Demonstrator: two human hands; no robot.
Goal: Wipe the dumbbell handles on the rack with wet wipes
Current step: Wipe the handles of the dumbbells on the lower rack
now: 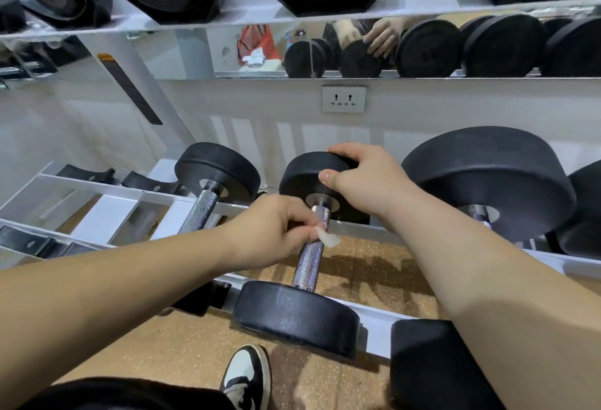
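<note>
Head view: handle (pixel 308 263) of the mid dumbbell (pixel 283 305) lies w/ its long axis running straight away from the person. Near head (pixel 305 325) sits low at the front, far head (pixel 300 175) up at the back.

L hand (pixel 276 230) is curled round the far part of the handle w/ a wet wipe (pixel 329 240) pinched under the fingers, a scrap poking out on its right side. Bare knurl shows btwn L hand and near head, so the next stroke prob runs toward the person, along the axis, not across it.

R hand (pixel 361 178) is just beyond L hand, fingers hooked over the far head's rim, thumb on its face, prob steadying it.

Left of L hand is the next handle (pixel 198 214), no hand on it; L hand is nearer. Right of R hand is a bigger dumbbell (pixel 487 182). All sit on the white rack (pixel 377 322).
</note>
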